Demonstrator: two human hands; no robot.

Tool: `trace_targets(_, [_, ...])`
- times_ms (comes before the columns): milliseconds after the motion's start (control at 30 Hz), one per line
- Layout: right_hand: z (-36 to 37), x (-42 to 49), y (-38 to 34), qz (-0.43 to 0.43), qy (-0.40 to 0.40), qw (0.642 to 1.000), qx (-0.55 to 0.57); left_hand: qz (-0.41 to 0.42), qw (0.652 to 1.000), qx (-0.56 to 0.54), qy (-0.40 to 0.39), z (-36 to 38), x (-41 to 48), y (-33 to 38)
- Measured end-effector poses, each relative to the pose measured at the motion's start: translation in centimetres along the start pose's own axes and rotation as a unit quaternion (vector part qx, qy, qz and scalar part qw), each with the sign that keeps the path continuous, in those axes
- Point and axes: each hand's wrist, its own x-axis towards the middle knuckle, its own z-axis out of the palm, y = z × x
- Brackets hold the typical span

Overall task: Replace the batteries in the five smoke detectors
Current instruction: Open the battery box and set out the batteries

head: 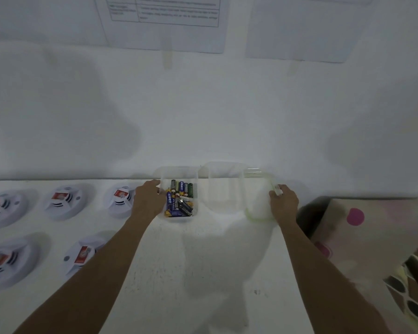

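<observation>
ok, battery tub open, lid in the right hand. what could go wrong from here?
1. The batteries lie jumbled, with several brands mixed; a wrong or spent cell could get picked.
2. The left hand holds the battery tub by its left wall only; a tug may tip it.
3. The left forearm passes over the nearest smoke detector and could sweep it aside.

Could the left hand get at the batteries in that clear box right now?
Probably yes. The left hand holds the battery box by its left wall; the box is open on top, nothing covers the batteries, and the right hand holds the green-rimmed lid aside.
</observation>
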Motion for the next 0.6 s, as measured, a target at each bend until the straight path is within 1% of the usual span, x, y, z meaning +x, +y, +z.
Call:
trace_targets(133, [0.3, -0.5, -0.5, -0.004, 0.005, 0.999, -0.053, -0.007, 1.0, -0.007, 0.003, 0.0, 0.0, -0.1])
trace_targets(367, [-0.4, -1.3, -0.4, -0.005, 0.009, 0.998, -0.063, -0.01, 0.999, -0.039, 0.011, -0.8, -0.3, -0.2])
trace_targets(500, [-1.1, -3.3, -1.2, -0.035, 0.043, 0.995, -0.08, 0.0, 0.999, -0.049, 0.023, -1.7, -1.2, 0.3])
trace_targets(600, [-1.4, -5.3, -2.8, -0.07, 0.091, 0.99, -0.085, 0.013, 0.998, -0.047, 0.032, -3.0, -2.1, 0.6])
